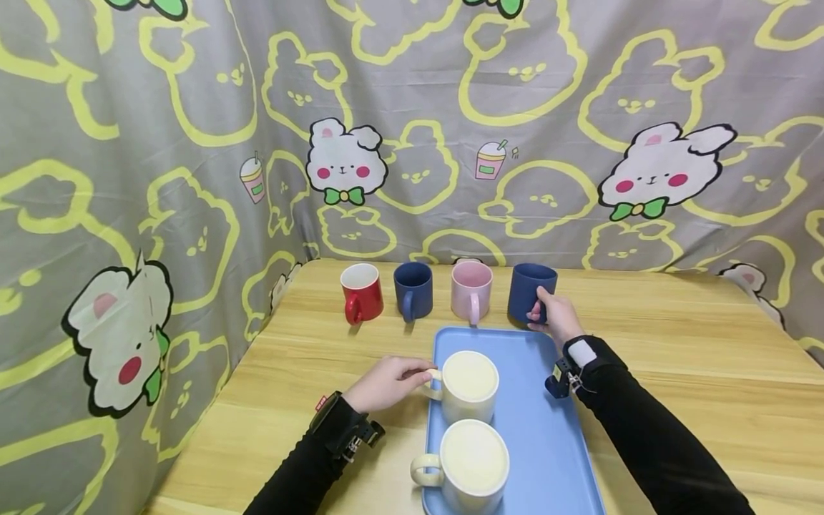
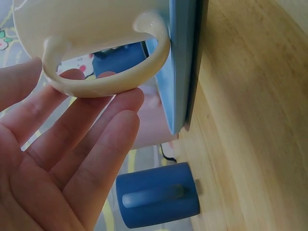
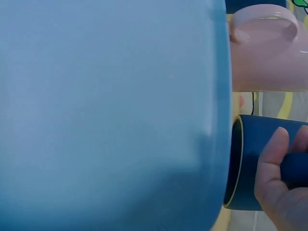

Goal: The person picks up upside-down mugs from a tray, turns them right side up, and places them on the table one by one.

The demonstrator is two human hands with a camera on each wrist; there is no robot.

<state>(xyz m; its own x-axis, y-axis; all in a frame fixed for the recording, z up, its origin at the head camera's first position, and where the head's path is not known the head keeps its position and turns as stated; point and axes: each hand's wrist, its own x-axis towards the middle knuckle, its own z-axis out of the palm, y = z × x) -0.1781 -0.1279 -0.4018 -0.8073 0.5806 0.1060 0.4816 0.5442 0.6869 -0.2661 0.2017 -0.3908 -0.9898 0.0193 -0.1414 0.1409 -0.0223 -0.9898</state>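
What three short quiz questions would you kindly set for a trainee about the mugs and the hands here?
1. How many mugs are on the tray?
2. True or false: the right fingers hold the pink mug.
3. Which mug do the left fingers touch? A: the red mug; B: the nearer cream mug; C: the farther cream mug.

Key:
1. Two, both cream.
2. False; they hold a blue mug.
3. C.
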